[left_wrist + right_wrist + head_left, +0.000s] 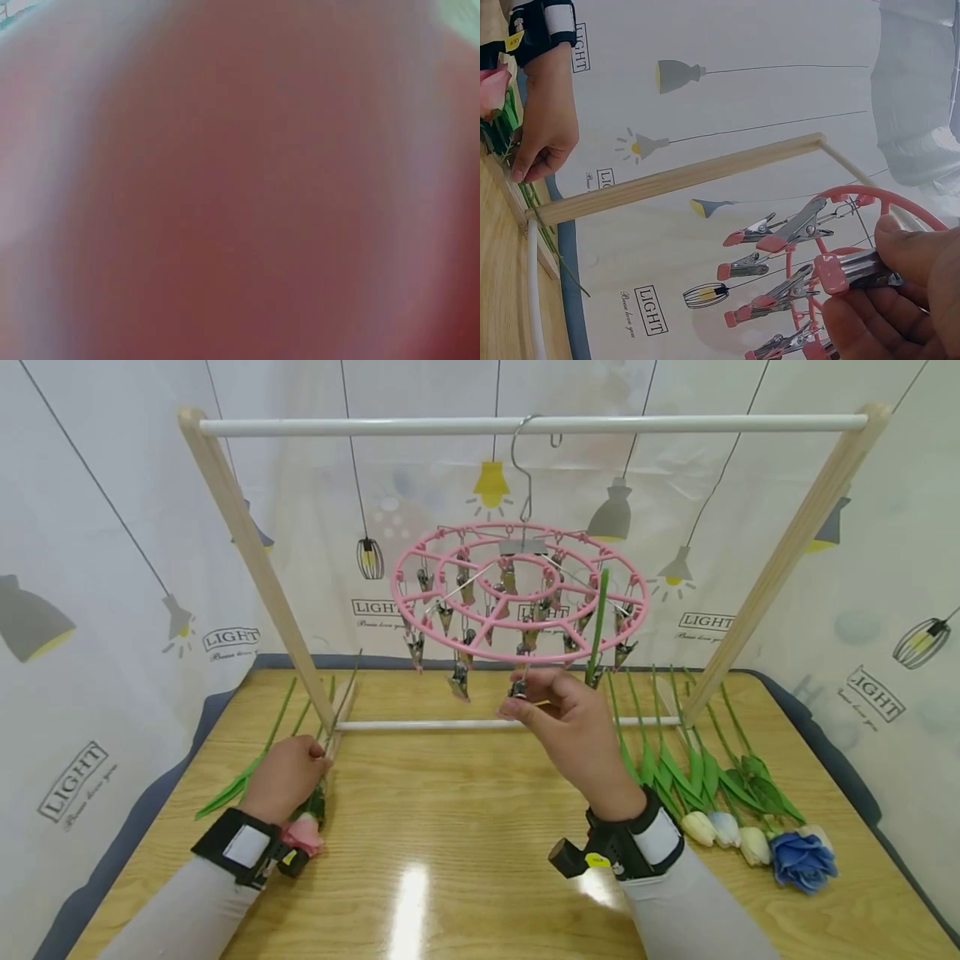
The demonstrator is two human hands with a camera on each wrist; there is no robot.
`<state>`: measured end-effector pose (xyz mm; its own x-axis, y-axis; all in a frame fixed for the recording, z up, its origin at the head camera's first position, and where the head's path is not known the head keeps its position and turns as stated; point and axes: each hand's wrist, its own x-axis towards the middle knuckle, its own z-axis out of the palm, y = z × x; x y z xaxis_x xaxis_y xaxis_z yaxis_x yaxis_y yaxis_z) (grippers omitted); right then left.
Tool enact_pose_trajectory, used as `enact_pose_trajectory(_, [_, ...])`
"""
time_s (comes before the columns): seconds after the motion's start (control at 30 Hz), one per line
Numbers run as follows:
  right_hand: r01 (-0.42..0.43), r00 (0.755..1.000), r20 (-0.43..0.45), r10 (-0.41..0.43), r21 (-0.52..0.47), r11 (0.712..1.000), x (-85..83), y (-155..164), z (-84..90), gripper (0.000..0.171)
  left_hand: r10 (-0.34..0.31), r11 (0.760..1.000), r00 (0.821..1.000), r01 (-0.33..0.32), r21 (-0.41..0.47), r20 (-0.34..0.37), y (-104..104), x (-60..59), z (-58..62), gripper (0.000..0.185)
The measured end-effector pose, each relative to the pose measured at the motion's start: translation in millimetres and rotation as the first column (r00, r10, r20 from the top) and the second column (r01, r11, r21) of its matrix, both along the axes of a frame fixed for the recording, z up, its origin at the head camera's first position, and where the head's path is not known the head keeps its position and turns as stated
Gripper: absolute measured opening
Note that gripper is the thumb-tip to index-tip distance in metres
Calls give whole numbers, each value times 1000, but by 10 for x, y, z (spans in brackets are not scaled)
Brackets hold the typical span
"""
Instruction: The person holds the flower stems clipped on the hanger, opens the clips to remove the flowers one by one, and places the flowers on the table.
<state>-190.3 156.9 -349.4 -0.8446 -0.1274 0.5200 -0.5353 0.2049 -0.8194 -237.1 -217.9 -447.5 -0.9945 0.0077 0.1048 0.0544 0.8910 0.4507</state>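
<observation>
My left hand (288,777) is at the table's left side, where its fingertips pinch the green stem of a pink rose (303,835). In the right wrist view the rose's head (495,90) shows beside that wrist. Blurred pink fills the left wrist view. My right hand (573,727) pinches a metal clip with pink tips (847,271) between thumb and fingers. This clip hangs from the front rim of a round pink hanger (487,652). A green stem (598,618) stands up through the hanger's right side; its lower end is hidden behind my right hand.
A wooden rack with a white top bar (420,427) carries the hanger by its hook. Several other clips (459,681) dangle around it. White tulips (699,828) and a blue rose (802,860) lie at right, green stems (281,718) at left.
</observation>
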Motion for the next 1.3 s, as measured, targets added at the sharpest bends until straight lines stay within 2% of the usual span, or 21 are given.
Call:
enact_pose_trajectory(0.23, [68,997,-46,-64,80,994,29,-53,-2,31,-3,999,999,2,-37,-39,47,51,100,31])
enact_pose_trajectory(0.37, [106,990,-108,-91,146,984,55,-91,16,31,-17,1000,997,16,-9,-78,144,115,171,29])
enact_pose_trajectory(0.43, [119,990,-102,-102,172,978,84,-102,39,34,-32,999,995,34,16,-92,227,142,211,29])
enact_pose_trajectory(0.57, [131,991,-32,-127,261,956,175,-76,100,50,-83,994,991,89,57,-102,443,173,269,33])
enact_pose_trajectory(0.7, [136,987,31,-159,375,917,299,-7,190,63,-143,984,984,153,90,-111,724,205,323,35])
enact_pose_trajectory(0.77, [127,985,55,-163,408,904,367,38,250,59,-178,975,976,191,111,-123,889,221,354,35])
enact_pose_trajectory(0.87, [139,985,33,-170,439,888,465,137,336,46,-225,957,965,245,156,-132,1156,259,399,33])
enact_pose_trajectory(0.93, [155,986,-5,-169,427,891,510,226,378,35,-268,936,954,291,200,-134,1334,270,419,33])
enact_pose_trajectory(1.0, [197,980,-71,-184,401,895,541,325,410,27,-327,897,933,357,260,-153,1508,276,431,33])
enact_pose_trajectory(1.1, [239,970,-131,-206,339,910,555,465,448,22,-414,806,883,468,362,-220,1746,256,401,34])
enact_pose_trajectory(1.17, [267,962,-150,-230,314,911,542,544,464,21,-442,742,857,516,428,-265,1899,238,364,38])
enact_pose_trajectory(1.23, [278,959,-140,-246,297,914,511,612,471,22,-442,693,849,529,491,-291,2047,222,332,45])
enact_pose_trajectory(1.3, [292,956,-126,-266,296,910,464,668,468,23,-429,657,846,532,535,-316,2189,208,311,52])
